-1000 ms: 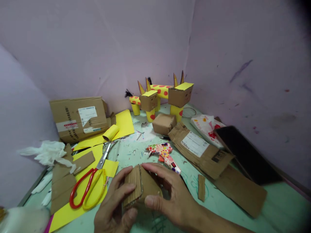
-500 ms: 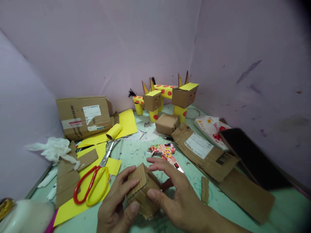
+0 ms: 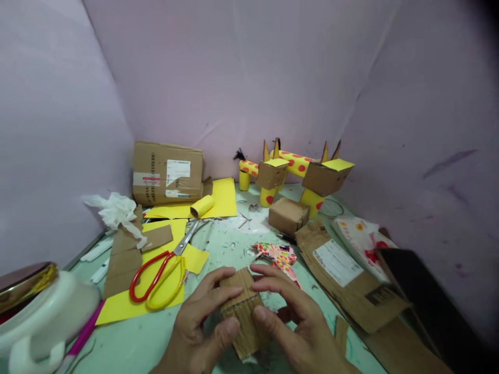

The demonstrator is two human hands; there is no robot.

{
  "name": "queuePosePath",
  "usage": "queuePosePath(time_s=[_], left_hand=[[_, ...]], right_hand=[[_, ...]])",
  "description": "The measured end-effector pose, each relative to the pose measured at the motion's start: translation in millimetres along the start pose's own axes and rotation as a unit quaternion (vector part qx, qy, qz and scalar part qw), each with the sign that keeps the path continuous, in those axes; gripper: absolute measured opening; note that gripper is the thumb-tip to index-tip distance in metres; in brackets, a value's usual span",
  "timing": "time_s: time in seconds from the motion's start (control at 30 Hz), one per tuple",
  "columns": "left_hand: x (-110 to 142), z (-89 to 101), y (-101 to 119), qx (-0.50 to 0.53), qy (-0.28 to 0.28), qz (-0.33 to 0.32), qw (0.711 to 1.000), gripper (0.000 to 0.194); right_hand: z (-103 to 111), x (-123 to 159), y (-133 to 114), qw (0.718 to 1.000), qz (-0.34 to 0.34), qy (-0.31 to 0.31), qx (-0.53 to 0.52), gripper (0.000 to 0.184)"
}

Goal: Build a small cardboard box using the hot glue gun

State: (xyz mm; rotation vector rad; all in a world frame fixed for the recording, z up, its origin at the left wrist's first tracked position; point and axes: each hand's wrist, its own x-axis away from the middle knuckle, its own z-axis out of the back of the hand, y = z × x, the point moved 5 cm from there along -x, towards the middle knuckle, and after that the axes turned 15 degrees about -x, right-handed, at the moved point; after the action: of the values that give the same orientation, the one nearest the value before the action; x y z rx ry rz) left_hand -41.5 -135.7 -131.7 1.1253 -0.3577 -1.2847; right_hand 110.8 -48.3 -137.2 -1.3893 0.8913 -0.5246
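Observation:
Low in the head view, a small brown cardboard box (image 3: 246,323) is held tilted between both hands. My left hand (image 3: 202,324) closes on its left side, with the thumb low on the front face and fingers over the top edge. From the other side my right hand (image 3: 298,317) grips it, thumb on the front face and fingers along the upper right. Just beyond lies a floral-patterned glue gun (image 3: 276,254). Scissors (image 3: 167,275) with one red and one yellow handle lie left of my left hand. A second small cardboard box (image 3: 288,215) sits farther back.
Two spotted cardboard animals (image 3: 273,175) stand at the back. A large carton (image 3: 156,171), yellow paper (image 3: 226,197) and a yellow tube (image 3: 202,206) are back left. A white mug (image 3: 74,296) stands front left. Flattened cardboard (image 3: 374,311) and a dark phone-like slab (image 3: 432,306) lie right.
The view has swung left, so the table things appear shifted to the right and more of the mug shows. The small box has turned slightly in my hands, and both still hold it.

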Motion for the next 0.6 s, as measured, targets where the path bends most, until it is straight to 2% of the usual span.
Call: queuePosePath(time_s=[0.17, 0.27, 0.37, 0.47, 0.6], left_hand=[[-1, -3.7, 1, 0.004, -0.003, -0.046, 0.999, 0.03], [-2, -3.4, 0, 0.007, 0.001, -0.067, 0.998, 0.032], [-1, -4.6, -2, 0.018, -0.012, -0.046, 0.999, 0.032], [2, -6.4, -2, 0.036, -0.022, -0.021, 0.999, 0.03], [2, -7.1, 0, 0.052, -0.021, -0.008, 0.998, 0.027]], right_hand=[[0, -1, -1, 0.996, -0.051, 0.021, -0.075, 0.012], [-1, -1, -1, 0.995, -0.066, 0.027, -0.071, 0.013], [-2, 2, 4, 0.995, -0.069, 0.043, -0.054, 0.016], [-4, 5, 13, 0.991, -0.081, 0.055, -0.087, 0.024], [-7, 7, 22, 0.984, -0.117, 0.038, -0.131, 0.034]])
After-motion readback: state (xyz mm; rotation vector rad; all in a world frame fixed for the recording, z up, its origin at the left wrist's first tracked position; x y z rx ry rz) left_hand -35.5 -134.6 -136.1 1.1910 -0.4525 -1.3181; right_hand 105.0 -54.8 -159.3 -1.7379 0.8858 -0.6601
